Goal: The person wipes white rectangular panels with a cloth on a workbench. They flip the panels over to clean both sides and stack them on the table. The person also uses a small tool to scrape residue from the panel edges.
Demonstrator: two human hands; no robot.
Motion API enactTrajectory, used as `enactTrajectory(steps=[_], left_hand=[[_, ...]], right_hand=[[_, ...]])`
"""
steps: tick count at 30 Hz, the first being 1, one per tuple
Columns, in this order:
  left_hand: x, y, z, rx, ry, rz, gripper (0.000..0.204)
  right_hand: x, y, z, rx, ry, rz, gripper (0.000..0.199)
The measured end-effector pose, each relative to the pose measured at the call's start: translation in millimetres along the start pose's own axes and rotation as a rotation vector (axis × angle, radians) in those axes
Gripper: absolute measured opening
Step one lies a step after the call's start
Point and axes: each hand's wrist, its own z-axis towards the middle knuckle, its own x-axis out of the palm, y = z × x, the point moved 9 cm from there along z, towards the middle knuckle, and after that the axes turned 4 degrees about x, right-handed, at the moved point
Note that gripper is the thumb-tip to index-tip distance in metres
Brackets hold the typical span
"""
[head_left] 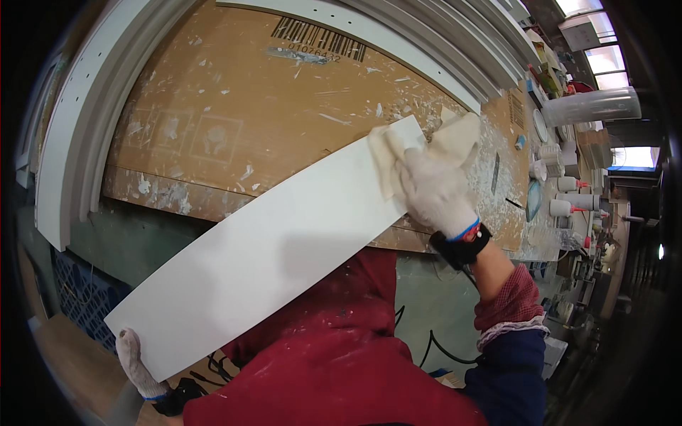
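Your right hand [435,193] is clenching a cloth [387,157] on the white board [270,248]; your left hand [138,366] is gripping only its corner, so hard wiping risks the board twisting loose.

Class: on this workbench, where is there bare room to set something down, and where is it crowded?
Free: the cardboard sheet between the stacked white mouldings and the white board. Crowded: the bench's right end, packed with small containers and a clear tub.
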Motion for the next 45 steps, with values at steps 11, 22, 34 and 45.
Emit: enactTrajectory(steps=[11, 22, 34, 45], left_hand=[[2.0, 4.4, 17.9, 0.02, 0.073, -0.007, 0.022], [13.1, 1.6, 17.5, 0.012, 0.066, 0.015, 0.018], [33.9, -3.0, 10.6, 0.0, 0.209, -0.016, 0.022], [18.2, 10.5, 19.0, -0.017, 0.164, -0.086, 0.031]], right_hand=[[-26.8, -134.3, 8.4, 0.39, -0.117, 0.129, 0.031], [-15.8, -37.7, -11.2, -0.015, -0.244, 0.075, 0.034], [56.7, -94.4, 9.1, 0.102, -0.124, 0.61, 0.019], [42.0, -73.9, 10.1, -0.009, -0.118, 0.653, 0.017]])
